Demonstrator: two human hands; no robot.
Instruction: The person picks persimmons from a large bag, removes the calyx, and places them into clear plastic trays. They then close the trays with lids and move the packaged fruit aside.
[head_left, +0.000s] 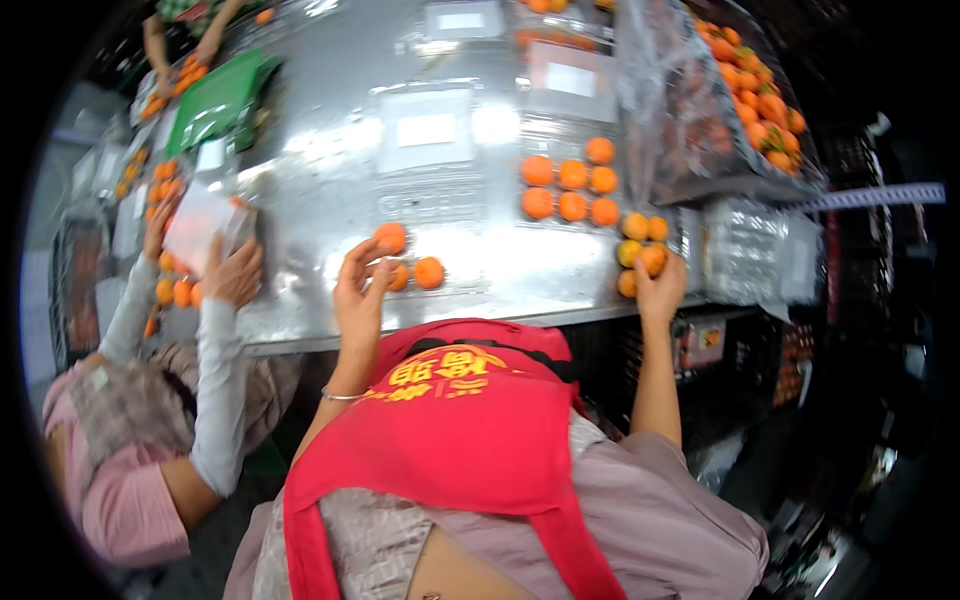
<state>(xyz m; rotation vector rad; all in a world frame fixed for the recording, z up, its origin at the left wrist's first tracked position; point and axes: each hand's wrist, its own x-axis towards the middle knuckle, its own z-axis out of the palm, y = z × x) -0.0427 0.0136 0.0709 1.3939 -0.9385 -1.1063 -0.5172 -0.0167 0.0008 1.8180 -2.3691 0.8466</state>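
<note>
My left hand (360, 289) is at the left of an open clear plastic clamshell box (465, 281) near the table's front edge. Its curled fingertips are against an orange mandarin (390, 238), and its thumb overlaps a second mandarin (399, 277). Whether it grips either fruit is unclear. A third mandarin (429, 272) sits just right of them. My right hand (663, 283) has its fingers and thumb around a mandarin (653, 259) at the front right. Several yellower mandarins (635, 226) lie close around that hand.
Several mandarins (572, 174) stand in rows on the metal table (322, 195). Behind my right hand, a plastic-lined crate (652, 157) holds more fruit (757, 105); stacked clear boxes (750, 251) sit beside it. At left, a co-worker's hands (232, 271) hold a packed box (202, 225).
</note>
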